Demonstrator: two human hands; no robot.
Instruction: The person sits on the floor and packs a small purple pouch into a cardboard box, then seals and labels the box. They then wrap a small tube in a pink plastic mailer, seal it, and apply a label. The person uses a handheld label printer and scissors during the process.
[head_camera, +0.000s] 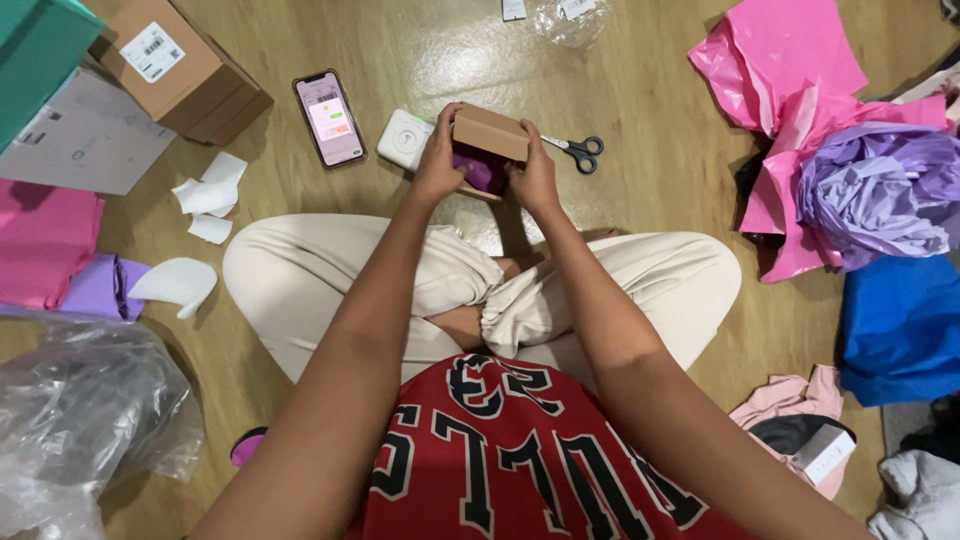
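I sit cross-legged on a wooden floor. My left hand (437, 160) and my right hand (533, 178) together hold a small brown cardboard box (490, 131) in front of my knees. Its lid is tilted partly open, and something purple (483, 170) shows inside between my hands. A small white square device (404, 139) lies just left of my left hand. Black-handled scissors (577, 150) lie just right of the box.
A phone (329, 117) with a lit screen lies on the floor, with a larger cardboard box (180, 68) beyond it. Pink and purple wrapping (830, 150) and a blue bag (900, 325) are piled at right. Clear plastic (80, 420) and white paper scraps (205, 195) lie at left.
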